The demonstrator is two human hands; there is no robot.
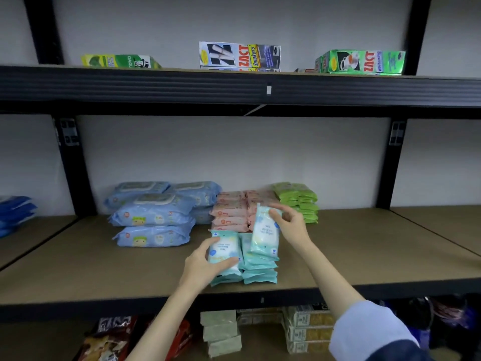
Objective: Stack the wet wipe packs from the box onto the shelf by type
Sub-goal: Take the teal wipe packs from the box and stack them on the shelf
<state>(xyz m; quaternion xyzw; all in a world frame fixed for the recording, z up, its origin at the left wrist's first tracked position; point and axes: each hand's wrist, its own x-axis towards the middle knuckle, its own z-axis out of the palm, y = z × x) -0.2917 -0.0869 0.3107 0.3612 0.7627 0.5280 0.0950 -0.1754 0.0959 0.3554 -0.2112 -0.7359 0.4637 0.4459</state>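
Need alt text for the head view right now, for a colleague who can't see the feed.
Right hand holds a teal wipe pack tilted above the right teal stack; left hand grips the top pack of the left one. Behind on the shelf: blue packs, pink packs, green packs.

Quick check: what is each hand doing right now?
Left hand: grips the top pack of the left teal stack.
Right hand: holds a tilted teal pack.

1. A brown shelf board [351, 246] is framed in black.
2. Blue packs [153, 217] are stacked at left, pink packs [231, 212] centrally, green packs [299, 201] far right, teal packs [260, 272] nearest.
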